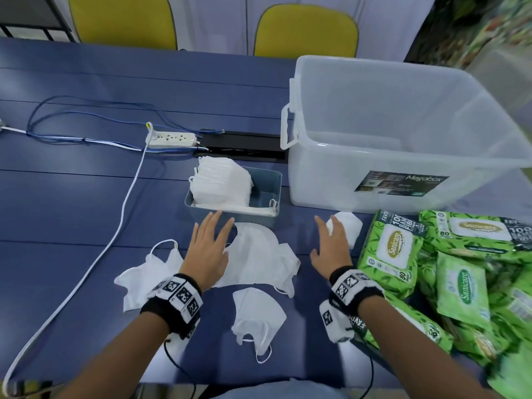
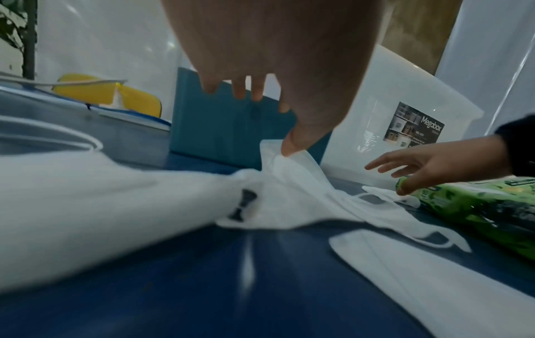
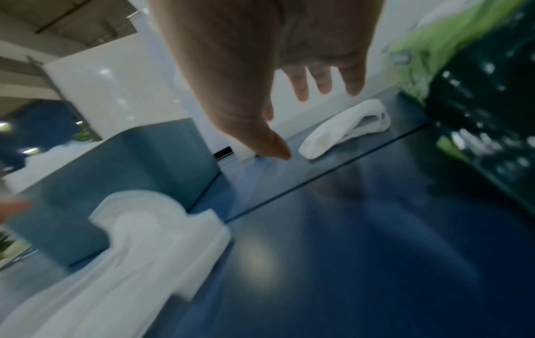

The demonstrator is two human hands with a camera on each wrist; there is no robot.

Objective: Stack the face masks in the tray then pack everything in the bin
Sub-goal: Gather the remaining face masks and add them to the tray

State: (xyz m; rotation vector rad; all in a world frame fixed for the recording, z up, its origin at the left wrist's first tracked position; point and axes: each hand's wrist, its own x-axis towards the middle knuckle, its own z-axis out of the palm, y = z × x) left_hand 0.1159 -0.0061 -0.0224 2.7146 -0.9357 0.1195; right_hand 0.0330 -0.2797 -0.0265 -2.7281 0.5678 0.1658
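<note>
My head camera looks down across the table [image 1: 86,197]. Both wrist cameras skim low along it, facing far; each catches the tray [image 2: 220,128] and the bin [image 3: 115,87].

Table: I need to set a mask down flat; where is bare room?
Bare table lies left of the white cable, and between the tray and power strip. It is crowded around both hands, with loose masks and wipe packs.
</note>
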